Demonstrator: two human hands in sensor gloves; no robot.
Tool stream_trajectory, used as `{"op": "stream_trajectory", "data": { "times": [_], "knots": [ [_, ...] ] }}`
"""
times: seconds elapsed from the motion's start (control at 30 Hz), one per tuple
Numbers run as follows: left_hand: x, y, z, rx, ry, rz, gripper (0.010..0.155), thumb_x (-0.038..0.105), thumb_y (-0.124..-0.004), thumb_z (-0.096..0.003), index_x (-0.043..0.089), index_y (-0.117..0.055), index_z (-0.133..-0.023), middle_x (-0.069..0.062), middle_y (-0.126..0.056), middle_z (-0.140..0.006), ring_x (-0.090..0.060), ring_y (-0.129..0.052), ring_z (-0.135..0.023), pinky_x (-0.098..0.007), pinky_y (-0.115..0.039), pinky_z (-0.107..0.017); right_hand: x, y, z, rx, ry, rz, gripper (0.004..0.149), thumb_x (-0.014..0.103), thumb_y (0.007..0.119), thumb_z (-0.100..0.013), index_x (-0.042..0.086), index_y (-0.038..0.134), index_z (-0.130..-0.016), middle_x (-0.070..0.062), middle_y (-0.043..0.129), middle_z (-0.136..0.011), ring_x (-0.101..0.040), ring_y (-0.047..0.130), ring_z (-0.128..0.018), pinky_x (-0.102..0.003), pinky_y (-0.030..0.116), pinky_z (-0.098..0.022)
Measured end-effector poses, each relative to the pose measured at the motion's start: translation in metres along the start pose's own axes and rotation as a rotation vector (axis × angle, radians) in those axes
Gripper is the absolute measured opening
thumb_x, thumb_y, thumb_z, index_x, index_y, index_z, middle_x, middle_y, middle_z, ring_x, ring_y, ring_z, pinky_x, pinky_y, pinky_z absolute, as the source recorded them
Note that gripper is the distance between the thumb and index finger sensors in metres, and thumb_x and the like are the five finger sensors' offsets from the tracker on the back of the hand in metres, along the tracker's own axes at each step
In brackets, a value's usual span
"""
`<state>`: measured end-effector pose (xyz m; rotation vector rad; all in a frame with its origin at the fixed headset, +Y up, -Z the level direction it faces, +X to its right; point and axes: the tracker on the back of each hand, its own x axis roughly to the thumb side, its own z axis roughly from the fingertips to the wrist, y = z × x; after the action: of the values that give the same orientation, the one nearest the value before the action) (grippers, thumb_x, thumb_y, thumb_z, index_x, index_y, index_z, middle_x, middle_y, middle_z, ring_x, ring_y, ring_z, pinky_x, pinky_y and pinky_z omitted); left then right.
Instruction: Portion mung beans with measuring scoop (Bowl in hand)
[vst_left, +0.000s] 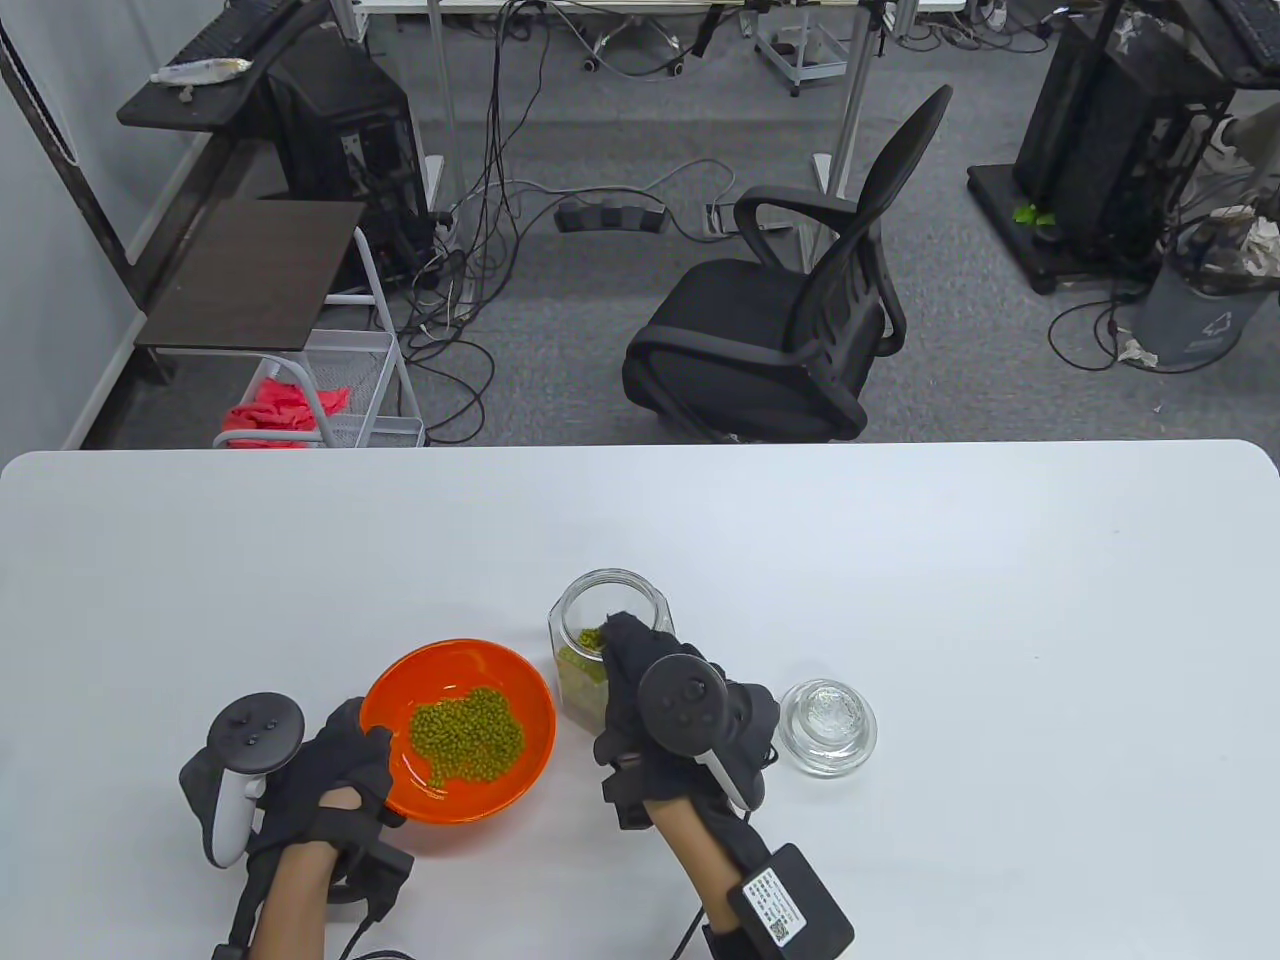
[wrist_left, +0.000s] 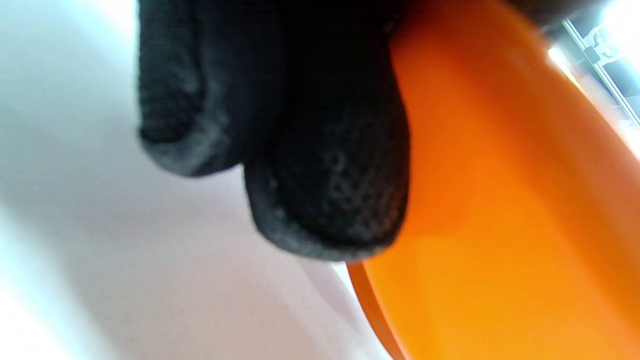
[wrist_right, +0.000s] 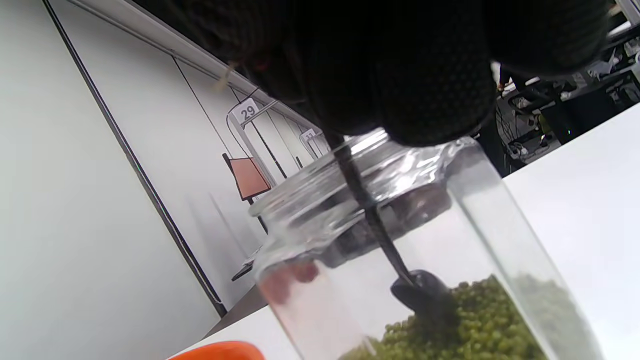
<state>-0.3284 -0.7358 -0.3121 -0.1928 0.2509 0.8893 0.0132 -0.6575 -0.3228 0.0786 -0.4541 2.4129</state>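
An orange bowl (vst_left: 505, 690) holding a heap of mung beans (vst_left: 468, 737) is near the table's front left. My left hand (vst_left: 335, 775) grips its near-left rim; in the left wrist view its fingers (wrist_left: 325, 200) lie against the bowl's underside (wrist_left: 500, 225). A clear glass jar (vst_left: 585, 625) part full of mung beans (wrist_right: 480, 320) stands right of the bowl. My right hand (vst_left: 640, 670) holds a black measuring scoop (wrist_right: 425, 295) by its thin handle; the scoop's head is down inside the jar, in the beans.
The jar's glass lid (vst_left: 827, 725) lies on the white table (vst_left: 900, 560) just right of my right hand. A black office chair (vst_left: 790, 320) stands beyond the table's far edge.
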Motion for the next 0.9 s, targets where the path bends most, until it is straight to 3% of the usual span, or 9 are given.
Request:
{"op": "stream_trajectory", "data": {
  "times": [0.63, 0.9],
  "knots": [
    [0.0, 0.001, 0.001, 0.004, 0.001, -0.002, 0.061, 0.036, -0.068, -0.0534, 0.005, -0.054, -0.104, -0.008, -0.086, -0.083, -0.008, -0.114, -0.021, -0.021, -0.098, -0.018, -0.049, -0.017, -0.01, 0.004, 0.287, -0.498, 0.041, 0.026, 0.076, -0.048, 0.002, 0.085, -0.08, -0.025, 0.094, -0.059, -0.035, 0.101, -0.039, -0.059, 0.079, -0.034],
    [0.0, 0.001, 0.001, 0.005, 0.003, -0.004, 0.061, 0.036, -0.068, -0.0535, 0.005, -0.054, -0.104, -0.008, -0.086, -0.084, -0.008, -0.114, -0.021, -0.021, -0.098, -0.018, -0.063, -0.024, -0.011, -0.029, 0.361, -0.58, 0.041, 0.027, 0.075, -0.049, 0.001, 0.084, -0.079, -0.023, 0.094, -0.057, -0.033, 0.101, -0.036, -0.058, 0.08, -0.032]
  ]
}}
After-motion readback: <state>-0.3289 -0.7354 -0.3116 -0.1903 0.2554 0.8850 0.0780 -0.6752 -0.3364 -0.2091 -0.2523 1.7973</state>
